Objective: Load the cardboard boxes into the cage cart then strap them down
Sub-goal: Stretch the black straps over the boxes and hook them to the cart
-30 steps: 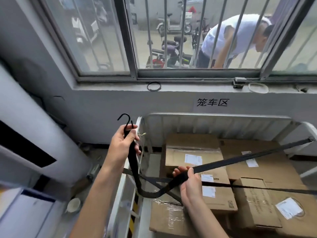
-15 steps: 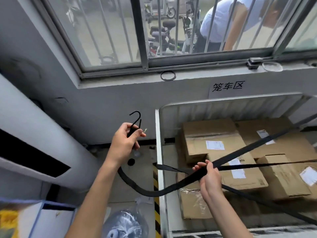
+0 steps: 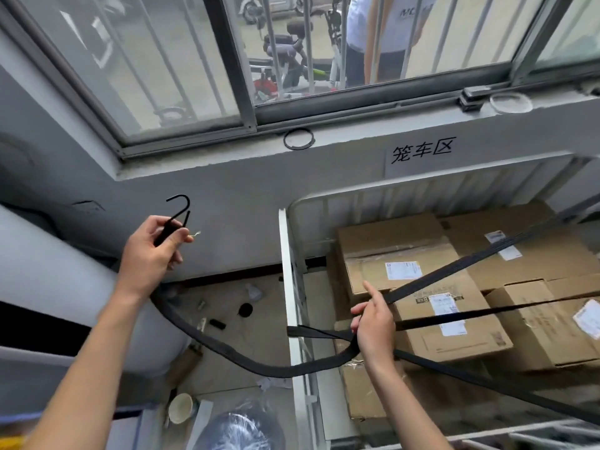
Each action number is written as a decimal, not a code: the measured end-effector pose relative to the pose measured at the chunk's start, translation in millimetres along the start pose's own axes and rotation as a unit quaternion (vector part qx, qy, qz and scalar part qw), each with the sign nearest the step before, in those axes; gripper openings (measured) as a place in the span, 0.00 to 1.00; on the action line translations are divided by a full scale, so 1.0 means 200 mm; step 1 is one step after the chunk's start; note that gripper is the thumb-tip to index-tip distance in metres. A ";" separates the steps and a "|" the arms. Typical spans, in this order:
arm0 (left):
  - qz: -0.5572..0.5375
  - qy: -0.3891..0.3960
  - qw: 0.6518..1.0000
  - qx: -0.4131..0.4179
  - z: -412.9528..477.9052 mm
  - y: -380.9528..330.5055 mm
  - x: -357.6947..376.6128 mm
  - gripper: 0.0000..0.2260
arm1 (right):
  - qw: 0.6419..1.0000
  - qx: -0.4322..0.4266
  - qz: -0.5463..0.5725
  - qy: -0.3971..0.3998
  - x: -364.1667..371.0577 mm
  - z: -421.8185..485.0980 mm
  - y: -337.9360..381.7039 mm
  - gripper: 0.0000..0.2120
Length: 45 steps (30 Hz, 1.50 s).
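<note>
black strap in hand, hook not yet on the cage

cardboard boxes (image 3: 389, 245) already sit inside the cage cart (image 3: 422, 185), packed close in at least two layers with white labels up. no box shows outside it, so loading looks done as far as this view reaches. strapping is the step in hand, and it looks partly done. two black bands (image 3: 487, 315) already cross the load, one from the cart's left wall (image 3: 285, 271) toward the right and one slanting to the near right.

the strap (image 3: 259, 368) being worked runs taut from the cart's far right corner down to the right hand (image 3: 373, 323), which grips it with curled fingers, index finger pointing out. from there it crosses the left wall, sags in a slack loop outside the cart and rises to the left hand (image 3: 147, 254). that hand's fingers pinch the shank of the metal hook (image 3: 178, 209), held in the air beside the cart and touching nothing else.

what is left, by my reading: take up the slack and catch the hook on the cage. a paper cup (image 3: 181, 407) stands on the floor beside the cart; its contents cannot be told.
</note>
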<state>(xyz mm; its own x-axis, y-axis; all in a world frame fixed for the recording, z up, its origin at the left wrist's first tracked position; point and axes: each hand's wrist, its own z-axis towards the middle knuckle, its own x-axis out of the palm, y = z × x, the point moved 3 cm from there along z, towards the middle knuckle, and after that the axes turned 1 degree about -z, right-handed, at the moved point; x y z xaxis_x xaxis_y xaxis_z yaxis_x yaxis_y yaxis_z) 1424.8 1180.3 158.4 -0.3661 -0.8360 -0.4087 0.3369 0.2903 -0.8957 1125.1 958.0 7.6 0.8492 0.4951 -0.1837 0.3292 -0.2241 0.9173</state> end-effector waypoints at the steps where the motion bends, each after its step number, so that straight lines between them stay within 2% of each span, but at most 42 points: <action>1: -0.002 -0.004 1.000 0.001 0.02 0.01 0.00 0.05 | 1.000 -0.002 -0.008 0.012 0.02 0.02 0.00 0.21; 10: -0.033 0.020 0.999 -0.012 0.21 0.22 0.27 0.04 | 0.999 0.017 0.023 0.034 0.22 0.23 0.02 0.18; 12: -0.047 0.024 0.999 -0.009 0.33 0.26 0.30 0.02 | 0.999 0.017 0.031 0.027 0.27 0.31 0.04 0.17; 17: -0.092 0.029 0.995 -0.010 0.70 0.41 0.36 0.07 | 0.997 0.009 0.069 -0.028 0.40 0.56 0.10 0.16; 23: -0.094 0.055 0.993 -0.037 0.98 0.73 0.54 0.02 | 0.998 0.018 0.037 -0.041 0.62 0.88 0.02 0.15; 27: -0.046 0.109 0.989 -0.090 1.02 1.07 0.73 0.09 | 0.999 0.031 0.014 -0.035 0.78 1.06 -0.11 0.12; 30: 0.033 0.210 0.969 -0.126 0.97 1.33 0.90 0.09 | 0.998 0.044 0.008 -0.036 0.86 1.18 -0.22 0.10; 32: 0.122 0.297 0.938 -0.133 0.91 1.50 0.98 0.10 | 0.998 0.056 0.005 -0.039 0.90 1.25 -0.29 0.10; 34: 0.159 0.345 0.912 -0.159 0.85 1.65 1.01 0.12 | 0.997 0.067 0.003 -0.040 0.92 1.31 -0.35 0.10; 37: 0.159 0.369 0.891 -0.212 0.80 1.84 1.01 0.16 | 0.996 0.082 0.000 -0.035 0.95 1.36 -0.44 0.10; 40: 0.154 0.444 0.844 -0.258 0.73 1.96 1.05 0.23 | 0.996 0.086 -0.005 -0.029 0.99 1.38 -0.51 0.09; 42: 0.129 0.470 0.833 -0.264 0.71 1.98 1.10 0.19 | 0.996 0.086 -0.005 -0.018 1.01 1.40 -0.53 0.08; 45: 0.039 0.460 0.839 -0.289 0.72 1.97 1.20 0.07 | 0.996 0.082 -0.022 0.021 1.05 1.42 -0.56 0.05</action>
<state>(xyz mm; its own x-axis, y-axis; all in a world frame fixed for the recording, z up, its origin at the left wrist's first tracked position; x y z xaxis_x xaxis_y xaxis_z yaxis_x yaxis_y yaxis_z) 1594.8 1027.6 -267.1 -0.9664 -0.1686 -0.1942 0.0114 0.7263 -0.6873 1384.3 849.9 -233.6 0.8156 0.5411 -0.2051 0.4317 -0.3329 0.8383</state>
